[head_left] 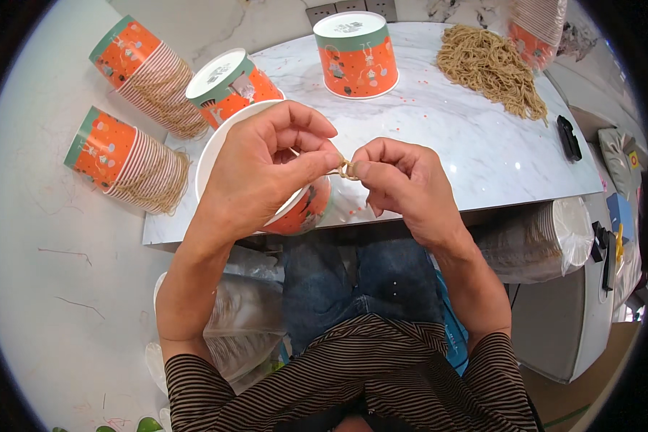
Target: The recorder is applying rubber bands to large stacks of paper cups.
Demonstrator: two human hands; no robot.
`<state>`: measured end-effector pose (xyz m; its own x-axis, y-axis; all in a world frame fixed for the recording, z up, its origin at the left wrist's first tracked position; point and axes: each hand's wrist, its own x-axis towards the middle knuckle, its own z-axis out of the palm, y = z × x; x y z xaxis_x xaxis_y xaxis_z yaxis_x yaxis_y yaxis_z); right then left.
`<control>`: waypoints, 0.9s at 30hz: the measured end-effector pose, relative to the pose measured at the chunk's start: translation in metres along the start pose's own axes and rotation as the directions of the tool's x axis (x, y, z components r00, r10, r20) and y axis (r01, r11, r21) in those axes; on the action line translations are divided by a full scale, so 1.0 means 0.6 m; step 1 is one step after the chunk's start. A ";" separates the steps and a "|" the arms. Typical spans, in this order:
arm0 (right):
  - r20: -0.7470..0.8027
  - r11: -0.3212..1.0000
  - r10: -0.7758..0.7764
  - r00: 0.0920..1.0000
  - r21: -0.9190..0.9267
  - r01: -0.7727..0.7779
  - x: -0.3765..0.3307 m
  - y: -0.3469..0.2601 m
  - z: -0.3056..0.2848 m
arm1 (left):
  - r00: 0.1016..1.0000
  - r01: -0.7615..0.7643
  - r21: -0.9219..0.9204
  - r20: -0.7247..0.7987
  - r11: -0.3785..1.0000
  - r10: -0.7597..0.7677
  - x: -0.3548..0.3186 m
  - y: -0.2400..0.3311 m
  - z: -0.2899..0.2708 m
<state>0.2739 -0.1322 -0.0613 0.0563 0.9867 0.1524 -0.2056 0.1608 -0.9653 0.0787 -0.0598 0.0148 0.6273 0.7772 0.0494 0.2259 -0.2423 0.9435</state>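
Between my hands is a thin tan cord (348, 171), with a small loop or knot in it. My left hand (259, 169) pinches one side of it between thumb and fingertips. On the other side, my right hand (403, 176) is closed on it with thumb and index finger. Just below and behind my left hand stands an open orange paper bucket (304, 214), its white rim partly covered by that hand. Whether the cord is joined to the bucket, I cannot tell.
Upside-down orange-and-green buckets (356, 61) stand at the back of the marble-patterned table (439, 133). Two nested bucket stacks (106, 155) with cord loops lie left. A heap of tan cords (486, 72) and a black object (569, 138) are right. Plastic-wrapped stacks (540, 245) sit below table level.
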 end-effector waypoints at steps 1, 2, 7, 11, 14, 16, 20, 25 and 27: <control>0.078 0.992 0.049 0.996 0.110 -0.057 0.002 0.004 -0.008 | 1.000 -0.001 0.004 0.006 1.000 0.001 0.000 0.000 0.001; 0.161 0.969 0.088 0.983 0.214 -0.121 0.003 0.006 -0.013 | 1.000 -0.002 0.004 0.007 1.000 0.002 0.000 0.001 0.002; 0.156 0.940 0.125 0.980 0.296 -0.167 0.000 0.006 -0.015 | 1.000 -0.013 0.005 0.004 1.000 0.013 0.004 -0.003 -0.002; 0.154 0.942 0.070 0.986 0.314 -0.116 -0.002 0.009 -0.019 | 1.000 -0.017 0.009 -0.001 1.000 0.017 0.004 -0.002 -0.002; 0.004 0.995 0.037 0.999 0.092 -0.037 -0.004 0.011 -0.005 | 1.000 -0.010 0.018 -0.002 1.000 0.010 0.004 -0.002 -0.001; 0.018 0.996 0.033 0.999 0.081 -0.034 -0.006 0.010 -0.008 | 1.000 -0.016 0.010 -0.002 1.000 0.016 0.004 -0.002 -0.001; 0.030 0.998 0.058 0.998 0.039 -0.059 -0.008 0.003 -0.013 | 1.000 -0.005 0.010 -0.012 1.000 0.005 0.004 -0.003 -0.001; 0.016 0.998 0.047 0.999 -0.035 -0.047 -0.012 -0.003 -0.018 | 0.998 -0.044 0.053 -0.037 0.998 0.046 0.004 -0.004 -0.002; 0.009 0.997 0.053 0.999 -0.061 -0.052 -0.014 -0.005 -0.023 | 0.997 -0.060 0.046 -0.053 0.997 0.063 0.004 -0.004 0.002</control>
<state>0.2878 -0.1411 -0.0626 0.0370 0.9940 0.1031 -0.1487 0.1075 -0.9830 0.0805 -0.0576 0.0122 0.6002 0.7900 0.1255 0.2216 -0.3150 0.9229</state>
